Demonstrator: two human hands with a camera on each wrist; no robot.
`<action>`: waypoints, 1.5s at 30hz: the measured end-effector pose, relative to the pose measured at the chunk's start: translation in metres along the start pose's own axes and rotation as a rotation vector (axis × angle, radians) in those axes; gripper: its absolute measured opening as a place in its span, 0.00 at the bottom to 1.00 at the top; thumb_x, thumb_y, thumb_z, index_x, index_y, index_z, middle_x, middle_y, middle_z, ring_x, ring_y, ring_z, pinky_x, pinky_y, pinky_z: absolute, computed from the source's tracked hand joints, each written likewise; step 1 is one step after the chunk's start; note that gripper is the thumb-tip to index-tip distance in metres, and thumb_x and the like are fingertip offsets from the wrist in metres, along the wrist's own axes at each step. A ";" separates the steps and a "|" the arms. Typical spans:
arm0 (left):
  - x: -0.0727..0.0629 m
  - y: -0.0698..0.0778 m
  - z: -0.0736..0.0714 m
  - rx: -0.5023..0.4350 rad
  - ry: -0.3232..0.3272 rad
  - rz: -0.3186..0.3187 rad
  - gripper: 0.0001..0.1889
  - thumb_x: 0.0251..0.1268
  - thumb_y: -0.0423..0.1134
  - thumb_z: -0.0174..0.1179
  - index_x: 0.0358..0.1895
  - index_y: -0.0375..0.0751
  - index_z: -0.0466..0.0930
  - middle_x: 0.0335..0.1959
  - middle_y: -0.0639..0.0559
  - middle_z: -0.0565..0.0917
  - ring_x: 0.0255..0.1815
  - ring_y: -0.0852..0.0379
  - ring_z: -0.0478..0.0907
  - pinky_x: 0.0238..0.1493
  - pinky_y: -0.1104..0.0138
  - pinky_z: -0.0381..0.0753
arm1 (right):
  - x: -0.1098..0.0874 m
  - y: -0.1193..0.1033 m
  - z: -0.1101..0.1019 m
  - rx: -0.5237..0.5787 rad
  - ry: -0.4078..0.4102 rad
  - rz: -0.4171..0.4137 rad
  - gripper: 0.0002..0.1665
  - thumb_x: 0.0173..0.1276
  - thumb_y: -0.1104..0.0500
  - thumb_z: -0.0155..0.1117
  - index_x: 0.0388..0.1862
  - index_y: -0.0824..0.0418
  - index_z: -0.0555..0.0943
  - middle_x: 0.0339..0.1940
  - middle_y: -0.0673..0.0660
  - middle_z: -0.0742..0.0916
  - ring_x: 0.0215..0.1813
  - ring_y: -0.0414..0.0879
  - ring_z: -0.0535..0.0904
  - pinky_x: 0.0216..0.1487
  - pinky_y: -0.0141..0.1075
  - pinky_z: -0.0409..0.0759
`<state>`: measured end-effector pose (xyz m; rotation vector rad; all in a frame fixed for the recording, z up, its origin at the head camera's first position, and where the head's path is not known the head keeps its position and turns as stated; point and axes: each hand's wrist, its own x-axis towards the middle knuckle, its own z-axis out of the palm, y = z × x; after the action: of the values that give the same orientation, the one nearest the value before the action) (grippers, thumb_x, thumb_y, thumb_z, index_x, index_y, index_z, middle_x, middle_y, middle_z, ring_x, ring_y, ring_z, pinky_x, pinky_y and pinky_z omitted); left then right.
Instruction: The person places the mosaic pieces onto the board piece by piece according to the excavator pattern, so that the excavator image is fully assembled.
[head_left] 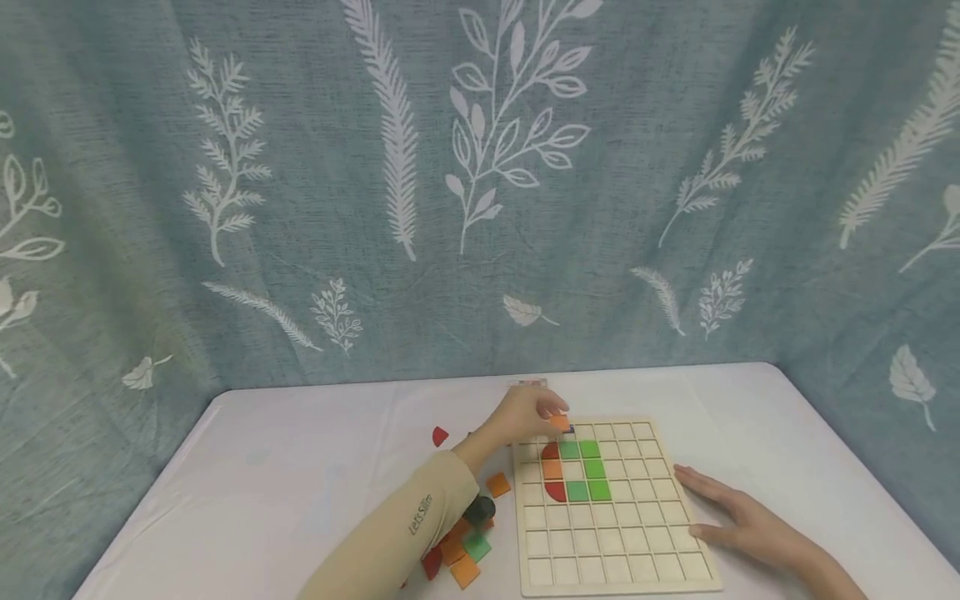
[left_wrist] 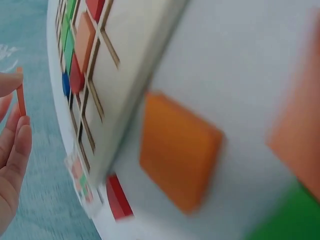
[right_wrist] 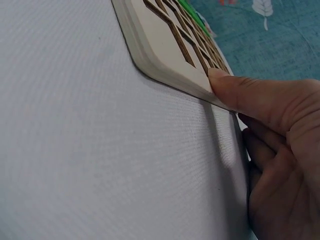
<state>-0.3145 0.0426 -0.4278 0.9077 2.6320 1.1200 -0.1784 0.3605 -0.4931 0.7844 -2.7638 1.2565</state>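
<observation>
My left hand (head_left: 528, 414) pinches an orange square tile (head_left: 559, 422) between thumb and fingertips, above the far left part of a wooden grid board (head_left: 622, 562). In the left wrist view that tile (left_wrist: 21, 95) is seen edge-on. On the board lie green squares (head_left: 590, 450), an orange square (head_left: 552, 469) and red rounded pieces (head_left: 556, 491), around a bare cell. A blue piece (left_wrist: 66, 84) also sits on the board, mostly hidden by the hand in the head view. My right hand (head_left: 750, 521) rests at the board's right edge, its thumb touching the rim.
Left of the board, loose orange (head_left: 465, 572), green (head_left: 477, 546) and red tiles lie in a pile, partly under the left sleeve (head_left: 405, 525). A lone red piece (head_left: 439, 436) lies farther back. A small printed card (left_wrist: 80, 182) lies behind the board. A patterned curtain (head_left: 315, 208) hangs behind the table.
</observation>
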 end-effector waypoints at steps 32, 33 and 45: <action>0.033 0.014 0.043 0.200 -0.001 -0.017 0.08 0.50 0.38 0.69 0.35 0.42 0.85 0.34 0.53 0.85 0.39 0.58 0.80 0.42 0.73 0.75 | 0.002 -0.005 -0.002 0.035 -0.016 0.061 0.38 0.60 0.55 0.63 0.66 0.69 0.63 0.69 0.65 0.65 0.62 0.13 0.47 0.54 0.08 0.44; 0.033 0.014 0.043 0.193 -0.013 -0.020 0.08 0.51 0.39 0.68 0.36 0.42 0.86 0.35 0.53 0.86 0.39 0.58 0.81 0.42 0.73 0.76 | 0.002 -0.005 -0.002 0.034 -0.016 0.069 0.38 0.60 0.55 0.63 0.66 0.69 0.63 0.67 0.70 0.65 0.62 0.12 0.47 0.54 0.08 0.43; 0.023 0.013 0.023 -0.031 -0.182 -0.003 0.16 0.60 0.40 0.61 0.51 0.39 0.80 0.48 0.47 0.82 0.49 0.51 0.79 0.47 0.67 0.78 | 0.001 -0.005 0.000 0.012 0.002 0.070 0.38 0.59 0.56 0.64 0.66 0.67 0.64 0.68 0.66 0.66 0.62 0.12 0.47 0.54 0.07 0.44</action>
<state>-0.3193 0.0771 -0.4325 0.9512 2.4625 1.0224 -0.1768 0.3572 -0.4891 0.6925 -2.8086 1.2858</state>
